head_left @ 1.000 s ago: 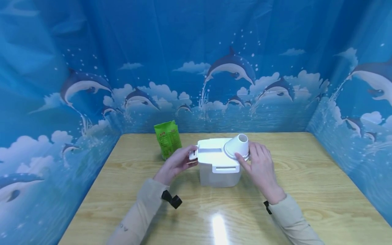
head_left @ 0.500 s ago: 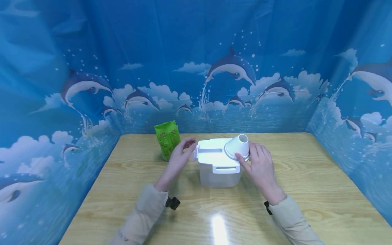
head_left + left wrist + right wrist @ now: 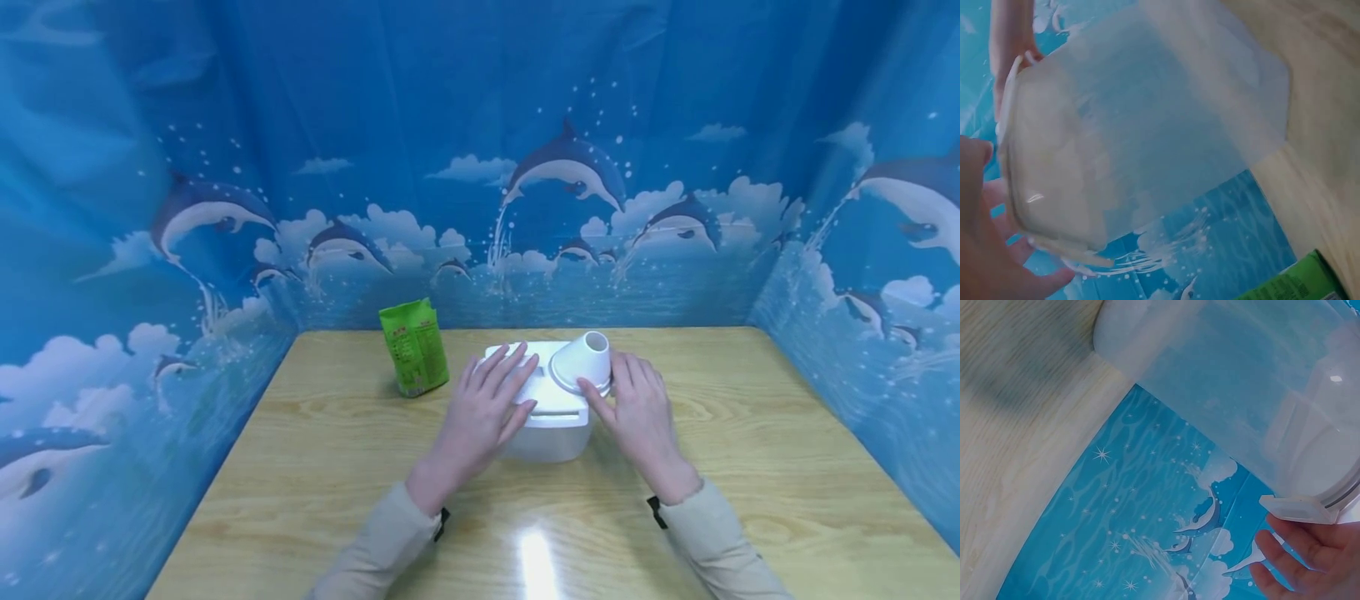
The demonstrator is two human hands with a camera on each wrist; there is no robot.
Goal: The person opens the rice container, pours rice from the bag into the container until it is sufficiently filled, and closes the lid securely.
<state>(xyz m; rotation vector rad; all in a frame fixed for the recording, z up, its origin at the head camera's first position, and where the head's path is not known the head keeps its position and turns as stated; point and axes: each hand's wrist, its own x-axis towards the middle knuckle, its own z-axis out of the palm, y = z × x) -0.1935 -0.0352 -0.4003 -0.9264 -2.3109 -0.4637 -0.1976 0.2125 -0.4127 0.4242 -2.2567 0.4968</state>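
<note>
The left hand [image 3: 480,417] lies over the left part of a white plastic lid [image 3: 553,395], its fingers extended and spread apart; full palm contact cannot be determined. The right hand [image 3: 637,408] is clamped on the right end of the lid, thumb at the base of a white, hollow, open-topped plastic cone [image 3: 581,362] mounted on it. In the right wrist view, its fingers meet a white plastic side latch [image 3: 1300,509]. Between and below both hands, a translucent, box-shaped plastic container [image 3: 555,445] stands upright under the lid on a light wood-grain tabletop [image 3: 750,450]. Beyond the left hand and to its left, well apart from the right hand, a bright green printed bag [image 3: 416,350] stands slightly tilted. A blue dolphin-print backdrop [image 3: 450,108] rises beyond both hands.
</note>
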